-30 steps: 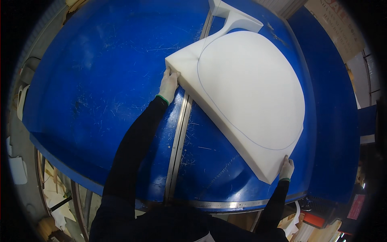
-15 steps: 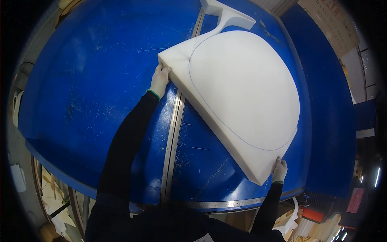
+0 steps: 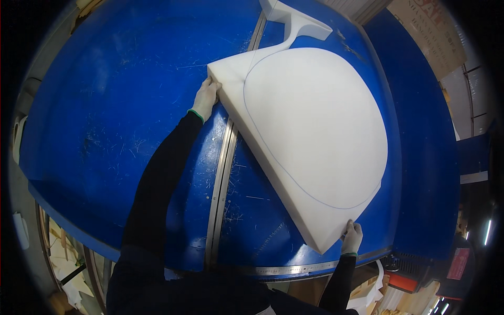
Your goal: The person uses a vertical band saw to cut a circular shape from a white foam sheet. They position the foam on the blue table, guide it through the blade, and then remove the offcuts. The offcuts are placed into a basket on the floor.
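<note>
A large white foam slab (image 3: 320,121) lies on the blue table, with a rounded blue outline (image 3: 264,144) drawn on its top. My left hand (image 3: 206,98), in a pale glove with a green cuff, grips the slab's far-left corner. My gloved right hand (image 3: 352,239) is closed on the edge near its closest corner, thumb on top. At the far end a curved, narrow strip of white foam (image 3: 310,23) runs off from the slab's left corner, apart from the rounded edge. A thin wire-like line rises beside the outline, close to where the strip begins.
A metal channel (image 3: 223,178) crosses the blue table (image 3: 115,105), which is scratched and dotted with scraps. A metal strip (image 3: 283,270) edges the near side. To the right stands a blue panel (image 3: 425,173); a cardboard sheet (image 3: 433,37) is behind it. Offcuts lie below the table.
The slab has shifted toward me and turned slightly, its near corner coming closer and leftward. My right hand has travelled with it, while my left hand has barely moved.
</note>
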`<state>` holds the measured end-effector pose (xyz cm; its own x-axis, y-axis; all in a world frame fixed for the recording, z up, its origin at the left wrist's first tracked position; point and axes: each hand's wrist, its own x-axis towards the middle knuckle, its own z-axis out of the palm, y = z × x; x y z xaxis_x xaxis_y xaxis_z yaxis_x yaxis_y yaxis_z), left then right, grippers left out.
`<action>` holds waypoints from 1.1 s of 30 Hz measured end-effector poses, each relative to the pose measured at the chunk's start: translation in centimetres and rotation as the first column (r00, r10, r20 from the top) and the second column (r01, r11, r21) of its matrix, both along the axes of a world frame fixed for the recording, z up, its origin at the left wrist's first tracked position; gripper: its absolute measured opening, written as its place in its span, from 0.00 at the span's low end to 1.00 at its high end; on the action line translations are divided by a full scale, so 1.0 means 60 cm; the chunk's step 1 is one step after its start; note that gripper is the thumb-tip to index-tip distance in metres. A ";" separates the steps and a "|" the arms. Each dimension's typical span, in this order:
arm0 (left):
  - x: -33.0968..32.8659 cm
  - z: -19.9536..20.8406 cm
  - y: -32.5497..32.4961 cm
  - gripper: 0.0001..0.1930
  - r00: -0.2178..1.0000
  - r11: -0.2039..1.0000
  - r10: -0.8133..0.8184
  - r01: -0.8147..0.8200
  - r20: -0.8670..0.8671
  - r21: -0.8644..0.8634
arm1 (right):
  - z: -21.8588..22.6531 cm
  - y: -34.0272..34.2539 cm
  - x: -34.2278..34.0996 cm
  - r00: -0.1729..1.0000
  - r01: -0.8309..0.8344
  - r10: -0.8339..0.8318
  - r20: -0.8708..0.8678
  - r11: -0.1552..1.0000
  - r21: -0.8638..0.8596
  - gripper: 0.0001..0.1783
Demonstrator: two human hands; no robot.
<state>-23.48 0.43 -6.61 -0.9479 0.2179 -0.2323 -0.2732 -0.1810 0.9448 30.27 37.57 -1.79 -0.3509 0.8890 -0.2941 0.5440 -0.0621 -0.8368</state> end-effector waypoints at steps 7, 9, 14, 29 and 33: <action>-0.028 -0.004 0.009 0.32 0.994 0.998 0.061 -0.058 -0.093 0.030 | 0.003 -0.052 0.009 0.999 0.001 -0.003 -0.032 0.998 -0.068 0.13; -0.041 -0.004 0.007 0.32 0.994 0.999 0.032 -0.029 -0.105 0.034 | 0.009 -0.071 0.009 0.999 0.000 -0.002 -0.032 0.996 -0.086 0.13; -0.056 0.007 0.020 0.31 0.997 0.999 0.002 0.001 -0.074 0.047 | 0.011 -0.101 0.023 0.999 -0.027 0.023 -0.037 0.992 -0.123 0.14; -0.135 -0.019 0.035 0.29 0.983 0.986 -0.155 0.160 -0.104 0.048 | 0.053 -0.225 0.018 0.995 -0.089 0.071 -0.064 0.939 -0.333 0.11; -0.175 -0.015 0.041 0.27 0.976 0.979 -0.193 0.198 -0.102 0.045 | 0.054 -0.254 0.000 0.996 -0.083 0.073 -0.042 0.925 -0.370 0.12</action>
<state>-34.01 2.88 -7.53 -0.9031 0.4108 -0.1248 -0.2167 -0.1851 0.9585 30.30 22.31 1.44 -0.4272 0.6878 -0.5869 0.5370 -0.3291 -0.7767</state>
